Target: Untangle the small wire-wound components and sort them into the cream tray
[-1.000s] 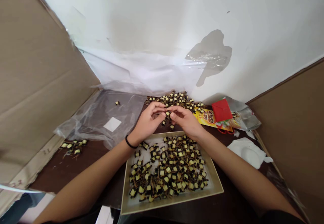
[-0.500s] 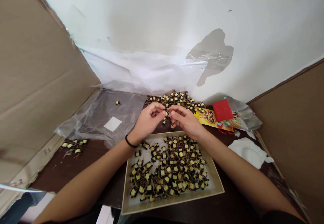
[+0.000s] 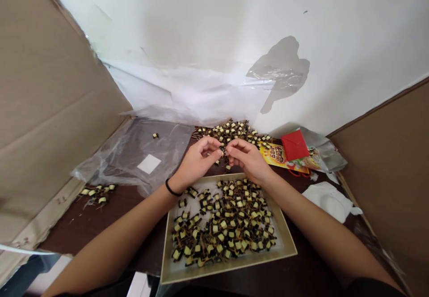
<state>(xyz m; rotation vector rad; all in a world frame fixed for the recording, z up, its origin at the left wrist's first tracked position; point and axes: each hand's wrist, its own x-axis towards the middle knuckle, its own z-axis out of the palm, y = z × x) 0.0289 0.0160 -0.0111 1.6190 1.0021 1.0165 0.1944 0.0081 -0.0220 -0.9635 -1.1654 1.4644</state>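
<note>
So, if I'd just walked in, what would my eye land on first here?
Probably the shallow tray in front of the person, crowded with pale yellow and black parts. Near its far edge, the left hand seems to pinch a similar small part, with the right hand close beside it. Off to the right, a bright red packet overlaps a yellow printed packet.

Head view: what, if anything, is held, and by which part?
A small component pinched in the left hand; the part gripped, and whether the right hand holds it too, cannot be told.
</note>
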